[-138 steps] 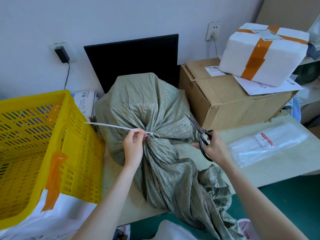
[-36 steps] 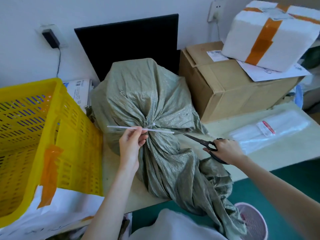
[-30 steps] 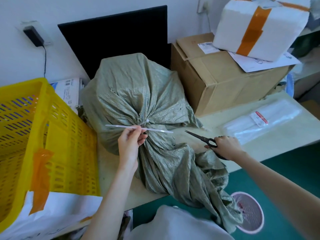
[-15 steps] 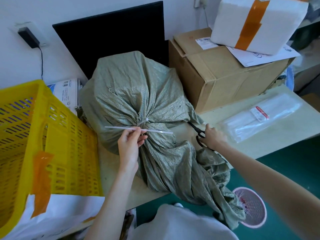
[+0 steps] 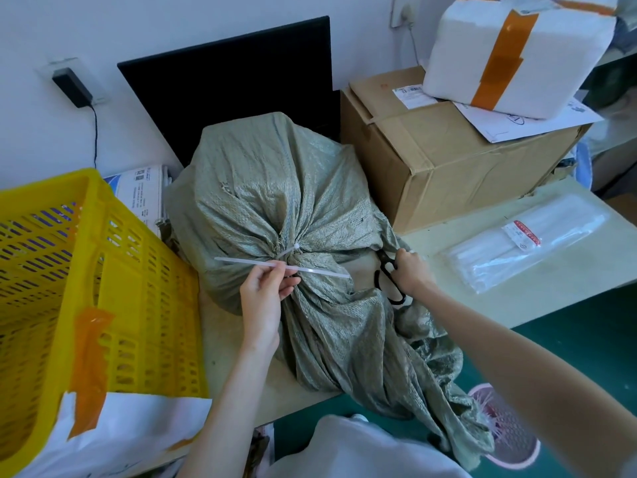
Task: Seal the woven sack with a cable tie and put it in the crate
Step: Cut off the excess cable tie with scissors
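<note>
The woven sack (image 5: 275, 208) lies on the table (image 5: 482, 294) at centre, its neck cinched by a cable tie (image 5: 291, 250). The left hand (image 5: 263, 298) pinches a loose white strip (image 5: 275, 266) level across the neck – probably the trimmed tail, held clear of the cloth. At 3 o'clock from the knot the right hand (image 5: 410, 270) grips black scissors (image 5: 389, 277) low by the table, blades tucked under a fold, likely to be put down. The yellow crate (image 5: 86, 270) waits at 9 o'clock – near enough for a short lift.

Labels on the cardboard box (image 5: 448, 160) and plastic packet (image 5: 524, 243) are too blurred to read.
</note>
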Action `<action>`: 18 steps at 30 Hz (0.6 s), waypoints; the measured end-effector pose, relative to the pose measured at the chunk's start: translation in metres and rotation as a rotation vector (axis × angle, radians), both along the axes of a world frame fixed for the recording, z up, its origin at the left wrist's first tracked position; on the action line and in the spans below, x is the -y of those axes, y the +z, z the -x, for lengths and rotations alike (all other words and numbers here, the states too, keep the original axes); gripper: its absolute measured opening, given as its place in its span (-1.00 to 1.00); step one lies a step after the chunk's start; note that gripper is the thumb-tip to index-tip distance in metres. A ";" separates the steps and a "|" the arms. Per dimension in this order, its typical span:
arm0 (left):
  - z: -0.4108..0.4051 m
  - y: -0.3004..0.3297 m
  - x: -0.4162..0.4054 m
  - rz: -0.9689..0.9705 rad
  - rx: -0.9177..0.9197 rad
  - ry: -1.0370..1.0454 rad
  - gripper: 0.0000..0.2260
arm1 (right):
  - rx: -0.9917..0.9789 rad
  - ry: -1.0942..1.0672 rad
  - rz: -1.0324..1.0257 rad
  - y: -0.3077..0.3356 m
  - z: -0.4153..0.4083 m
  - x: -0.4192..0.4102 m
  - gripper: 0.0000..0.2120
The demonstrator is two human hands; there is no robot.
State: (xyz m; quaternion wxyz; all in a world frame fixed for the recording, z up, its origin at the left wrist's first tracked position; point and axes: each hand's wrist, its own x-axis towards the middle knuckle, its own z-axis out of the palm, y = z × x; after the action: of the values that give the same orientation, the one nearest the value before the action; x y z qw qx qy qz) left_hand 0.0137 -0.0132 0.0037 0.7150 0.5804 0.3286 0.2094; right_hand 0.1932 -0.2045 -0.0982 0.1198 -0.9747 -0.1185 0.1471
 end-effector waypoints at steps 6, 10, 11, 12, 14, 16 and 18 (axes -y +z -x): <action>-0.003 0.003 0.005 -0.083 0.008 -0.036 -0.89 | 0.096 -0.016 -0.304 0.049 0.010 -0.007 -0.86; -0.006 0.008 0.009 -0.141 0.047 -0.077 -0.90 | 0.101 0.093 -0.581 0.080 0.034 -0.015 -0.86; -0.007 0.009 0.010 -0.145 0.058 -0.085 -0.90 | 0.073 0.126 -0.641 0.088 0.042 -0.017 -0.85; -0.008 0.010 0.011 -0.148 0.066 -0.091 -0.91 | 0.026 0.164 -0.689 0.093 0.051 -0.018 -0.84; -0.009 0.011 0.013 -0.163 0.081 -0.099 -0.90 | -0.081 0.231 -0.747 0.099 0.066 -0.019 -0.81; -0.009 0.011 0.015 -0.177 0.086 -0.106 -0.90 | -0.142 0.267 -0.768 0.100 0.079 -0.019 -0.81; -0.008 0.013 0.017 -0.184 0.093 -0.113 -0.90 | -0.138 0.289 -0.774 0.099 0.087 -0.018 -0.85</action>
State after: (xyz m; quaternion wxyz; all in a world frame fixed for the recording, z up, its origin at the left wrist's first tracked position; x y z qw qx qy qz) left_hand 0.0216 -0.0306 0.0162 0.6838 0.6508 0.2413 0.2248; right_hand 0.1058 -0.1864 0.0007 0.4630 -0.8189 -0.2925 0.1718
